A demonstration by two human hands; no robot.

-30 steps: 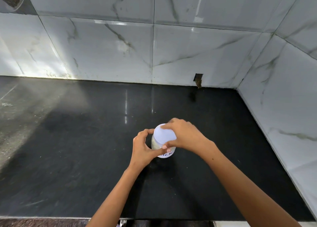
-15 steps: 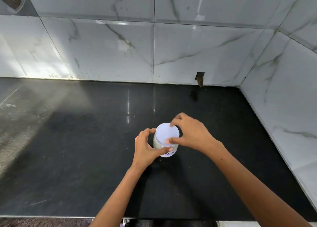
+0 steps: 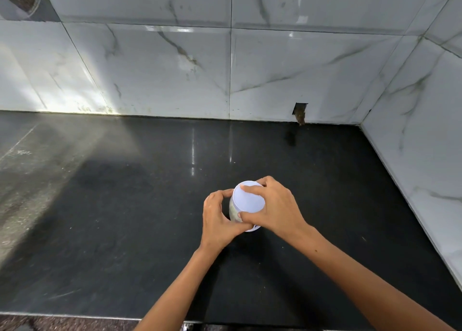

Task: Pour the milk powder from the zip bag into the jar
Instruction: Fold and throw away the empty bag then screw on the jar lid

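Note:
A small clear jar [image 3: 233,212] with pale powder inside stands on the black counter [image 3: 125,218], topped by a white lid [image 3: 247,198]. My left hand [image 3: 216,218] wraps around the jar's body from the left. My right hand [image 3: 275,205] grips the rim of the lid from the right, thumb at the front and fingers over the far edge. A white label at the jar's base is mostly hidden by my hands. No zip bag is in view.
Marble-tiled walls [image 3: 287,68] close the counter at the back and on the right. A small dark notch [image 3: 300,113] sits low in the back wall. The counter's front edge [image 3: 75,314] runs along the bottom.
My right hand has turned on the lid, with the thumb swinging toward the front of the jar. My left hand has kept its hold on the jar body.

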